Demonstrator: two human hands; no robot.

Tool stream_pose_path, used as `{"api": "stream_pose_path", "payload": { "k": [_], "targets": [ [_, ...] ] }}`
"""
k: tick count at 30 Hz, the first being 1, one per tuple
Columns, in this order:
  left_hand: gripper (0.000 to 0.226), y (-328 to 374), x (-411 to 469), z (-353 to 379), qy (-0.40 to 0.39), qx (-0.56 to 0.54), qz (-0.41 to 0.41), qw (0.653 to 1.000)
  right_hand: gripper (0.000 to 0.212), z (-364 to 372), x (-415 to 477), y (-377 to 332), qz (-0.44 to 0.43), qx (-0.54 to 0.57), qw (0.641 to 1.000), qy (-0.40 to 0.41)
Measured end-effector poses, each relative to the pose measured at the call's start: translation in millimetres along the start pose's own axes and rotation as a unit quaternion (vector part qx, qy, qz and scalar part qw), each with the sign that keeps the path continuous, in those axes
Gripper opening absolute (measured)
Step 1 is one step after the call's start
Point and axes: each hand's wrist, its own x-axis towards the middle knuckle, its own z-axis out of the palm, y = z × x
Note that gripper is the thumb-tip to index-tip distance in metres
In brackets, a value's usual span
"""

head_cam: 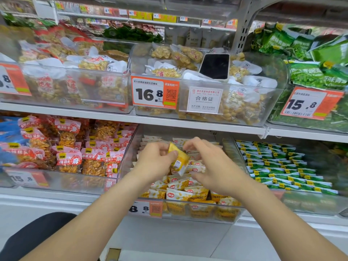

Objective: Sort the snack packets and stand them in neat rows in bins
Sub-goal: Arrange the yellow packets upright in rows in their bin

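Observation:
A clear plastic bin (pixel 190 218) on the lower shelf holds several small yellow-and-white snack packets (pixel 178 194) standing in rows. My left hand (pixel 157 160) grips one yellow packet (pixel 178 160) above the bin, thumb on its top edge. Just to its right, my right hand (pixel 209 162) hovers over the rows, fingers loosely curled near the packet's upper corner. Whether those fingers touch the packet is unclear.
Left of it stands a bin of red peanut packets (pixel 71 147); to the right, a bin of green packets (pixel 278 166) in rows. On the shelf above, a black phone (pixel 214 65) lies on a bin of peanut bags (pixel 203 117). Price tags (pixel 155 95) hang on the bin fronts.

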Motion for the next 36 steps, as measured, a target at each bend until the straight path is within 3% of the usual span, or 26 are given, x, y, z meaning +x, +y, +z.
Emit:
{"api": "stream_pose_path", "payload": {
  "k": [3, 7, 10, 13, 15, 21, 25, 31, 32, 33, 36],
  "targets": [
    [0.02, 5.8, -6.7, -1.1, -0.102, -0.177, -0.103, 0.973, 0.058, 0.8, -2.4, -4.6, -0.042, 0.031, 0.999, 0.01],
    [0.028, 14.4, -9.7, 3.6, -0.1, -0.199, -0.12, 0.967, 0.007, -4.2, -2.0, 0.9, 0.01, 0.061, 0.997, 0.055],
    [0.034, 15.0, -9.3, 1.0, -0.129, -0.154, -0.097, 0.975, 0.012, -7.5, -2.3, 3.7, 0.086, 0.139, 0.986, 0.011],
    [0.016, 17.0, -13.9, 1.3, -0.158, -0.179, -0.054, 0.969, 0.017, -12.7, -6.0, -1.7, 0.154, 0.292, 0.944, -0.019],
    [0.018, 17.6, -14.1, 1.3, -0.158, -0.196, -0.044, 0.967, 0.02, -15.6, -8.5, -4.3, 0.182, 0.348, 0.919, -0.034],
    [0.016, 17.9, -13.5, -2.2, -0.17, -0.054, 0.016, 0.984, 0.027, -20.4, -10.0, 0.7, 0.222, 0.346, 0.912, 0.01],
    [0.024, 18.5, -15.0, 2.4, -0.197, -0.166, -0.023, 0.966, 0.027, -20.7, -10.1, 0.0, 0.256, 0.423, 0.869, -0.007],
    [0.035, 15.9, -12.9, 8.6, -0.135, -0.228, -0.028, 0.964, 0.03, -16.8, -6.3, -1.5, 0.296, 0.557, 0.776, 0.014],
    [0.039, 16.0, -12.1, 7.3, -0.12, -0.213, -0.022, 0.97, 0.025, -17.2, -6.3, -0.9, 0.296, 0.556, 0.776, 0.017],
    [0.042, 16.8, -11.7, 5.9, -0.105, -0.189, -0.013, 0.976, 0.021, -18.1, -6.9, -0.3, 0.294, 0.523, 0.8, 0.015],
    [0.041, 19.0, -12.1, 1.5, -0.103, -0.102, 0.022, 0.989, 0.017, -22.6, -12.2, 0.5, 0.268, 0.347, 0.898, 0.022]
  ]
}}
